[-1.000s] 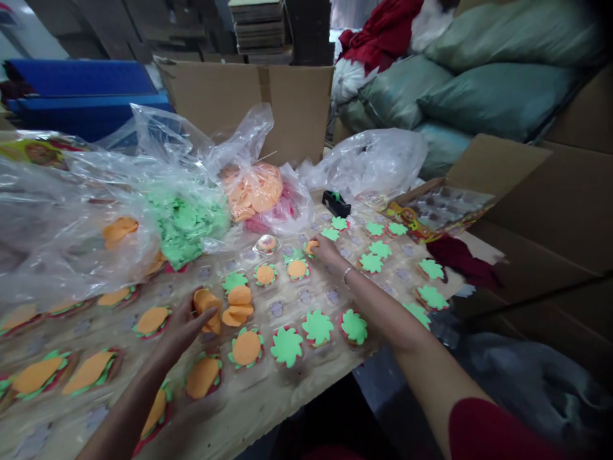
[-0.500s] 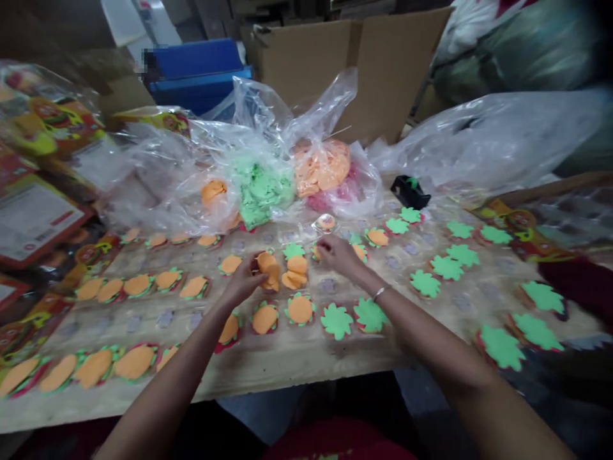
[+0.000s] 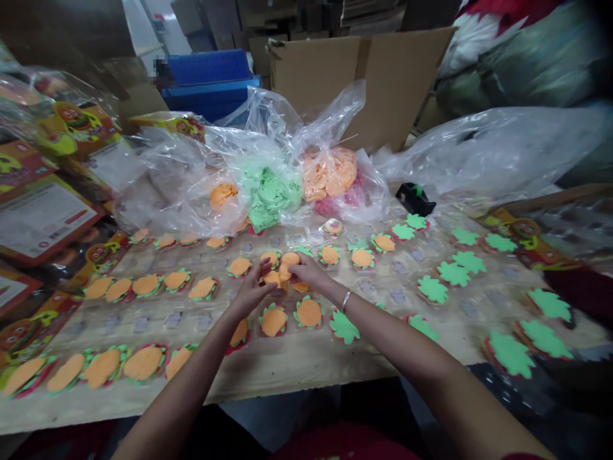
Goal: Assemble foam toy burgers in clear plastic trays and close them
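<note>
My left hand (image 3: 255,289) is closed around a few orange foam discs (image 3: 272,278), its thumb and fingers on either side of them. Against it, my right hand (image 3: 309,271) pinches an orange foam disc (image 3: 290,259) at the same bunch; how many discs it grips is hidden. Just behind the hands, an orange disc lies on a green leaf-shaped piece in a layered foam burger (image 3: 329,255). Nearer me sits another orange-topped burger (image 3: 308,312), beside a burger topped with a green leaf piece (image 3: 345,326).
Rows of foam burgers in clear plastic trays cover the table (image 3: 306,364). Behind them lie clear bags with green pieces (image 3: 268,191) and peach pieces (image 3: 330,174). A black tape dispenser (image 3: 416,199) stands at back right, a cardboard box (image 3: 354,83) behind, printed packages (image 3: 43,214) at left.
My right hand has come back from the burger behind, which now has an orange disc on top, to the discs at my left hand. The view has shifted slightly.
</note>
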Tool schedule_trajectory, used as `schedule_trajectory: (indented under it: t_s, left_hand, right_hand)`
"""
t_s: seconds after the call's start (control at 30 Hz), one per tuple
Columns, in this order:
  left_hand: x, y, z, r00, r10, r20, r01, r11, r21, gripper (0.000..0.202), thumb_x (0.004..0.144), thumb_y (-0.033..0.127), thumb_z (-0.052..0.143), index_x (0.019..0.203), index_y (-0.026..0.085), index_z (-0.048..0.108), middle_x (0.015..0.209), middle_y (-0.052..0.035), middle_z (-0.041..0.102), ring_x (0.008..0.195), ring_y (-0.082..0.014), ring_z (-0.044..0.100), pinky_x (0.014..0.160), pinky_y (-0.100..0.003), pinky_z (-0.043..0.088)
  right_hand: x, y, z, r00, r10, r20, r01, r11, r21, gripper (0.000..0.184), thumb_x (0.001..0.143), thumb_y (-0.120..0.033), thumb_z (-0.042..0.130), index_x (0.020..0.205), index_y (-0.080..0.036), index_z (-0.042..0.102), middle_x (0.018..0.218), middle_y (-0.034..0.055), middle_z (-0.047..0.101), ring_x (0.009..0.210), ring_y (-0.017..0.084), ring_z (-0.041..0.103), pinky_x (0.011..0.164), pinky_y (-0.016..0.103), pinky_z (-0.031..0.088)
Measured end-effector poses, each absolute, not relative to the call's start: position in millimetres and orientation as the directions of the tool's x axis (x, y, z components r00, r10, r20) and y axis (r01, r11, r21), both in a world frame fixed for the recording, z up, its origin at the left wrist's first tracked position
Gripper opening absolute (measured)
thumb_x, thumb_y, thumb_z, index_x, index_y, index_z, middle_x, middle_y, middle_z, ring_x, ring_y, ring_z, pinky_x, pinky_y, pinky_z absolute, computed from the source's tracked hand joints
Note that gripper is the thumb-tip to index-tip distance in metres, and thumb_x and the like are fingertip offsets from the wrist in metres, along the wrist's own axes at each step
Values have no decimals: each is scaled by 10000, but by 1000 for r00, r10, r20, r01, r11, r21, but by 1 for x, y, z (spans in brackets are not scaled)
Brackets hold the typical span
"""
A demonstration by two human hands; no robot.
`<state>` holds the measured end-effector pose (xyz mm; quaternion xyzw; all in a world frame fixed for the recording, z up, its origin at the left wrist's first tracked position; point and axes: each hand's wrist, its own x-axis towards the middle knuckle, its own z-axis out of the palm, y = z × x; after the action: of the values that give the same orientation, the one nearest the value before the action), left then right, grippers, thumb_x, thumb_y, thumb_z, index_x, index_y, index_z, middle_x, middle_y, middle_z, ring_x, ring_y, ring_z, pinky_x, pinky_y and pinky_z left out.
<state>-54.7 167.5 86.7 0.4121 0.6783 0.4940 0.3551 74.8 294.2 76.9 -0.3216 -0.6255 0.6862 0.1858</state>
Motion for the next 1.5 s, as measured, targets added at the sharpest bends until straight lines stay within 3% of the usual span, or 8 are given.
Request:
schedule_trajectory:
  t_s: [0.13,0.23,0.43,0.57,0.97,1.17,1.33,1.5]
  left_hand:
    - [-50,172,91,-328,945,-3,367,130,921,756,543,176,774,1258,160,529,1281,-158,564,1199,-317,508,975,-435,412]
    - [-47,174,102,-300,953,36,438,104,893,620,555,160,763,1155,143,612,1132,-112,650,1027,-280,593,921,-393,441]
    - [-41,177,130,-299,927,-228,-38,227,973,484,613,262,775,1076,185,656,929,-41,709,777,-188,652,678,-251,512]
    - [-22,189,145,-180,913,-366,-348,289,892,522,523,232,836,1020,199,681,934,-49,728,708,-170,670,595,-211,528]
    - [156,142,100,166,750,-640,-441,637,632,348,614,260,830,919,149,705,858,-56,739,702,-141,665,665,-217,510]
    - [170,134,92,215,738,-640,-509,644,571,323,576,304,840,824,131,727,765,-59,730,648,-143,646,620,-217,481]
    - [161,133,103,78,804,-589,-434,559,706,291,664,370,784,817,127,735,788,-77,736,671,-158,650,619,-225,464]
    - [149,128,95,125,753,-646,-524,603,602,263,696,363,750,816,132,710,800,-71,732,664,-155,650,636,-241,489]
  right_hand:
    - [72,286,78,-739,566,-364,28,-515,-857,220,667,-103,502,874,-177,521,687,-19,602,580,110,587,553,211,492]
    - [75,282,85,-761,569,-311,-21,-501,-865,199,682,-115,501,871,-170,528,700,-19,596,579,102,568,571,218,499]
    - [100,284,113,-651,700,293,2,388,-922,207,675,-100,564,867,-179,569,850,-9,569,847,154,560,797,286,480]
    - [138,286,133,-678,578,454,1,618,-786,262,737,-54,515,952,-189,579,1013,25,590,1013,158,545,925,291,427]
    - [344,186,81,-482,867,129,7,151,-989,131,783,-272,682,835,-184,600,859,17,649,812,142,604,740,263,470]
    - [351,189,70,-543,839,25,-150,-68,-986,199,773,-333,691,841,-203,556,946,35,667,889,164,630,786,296,504]
    - [334,200,82,-637,767,74,-4,92,-996,275,810,-265,624,1081,-229,595,1033,43,657,950,172,624,838,328,499]
    - [330,188,81,-650,727,220,-131,179,-975,57,824,-270,613,812,-225,646,948,54,693,942,183,635,886,370,487]
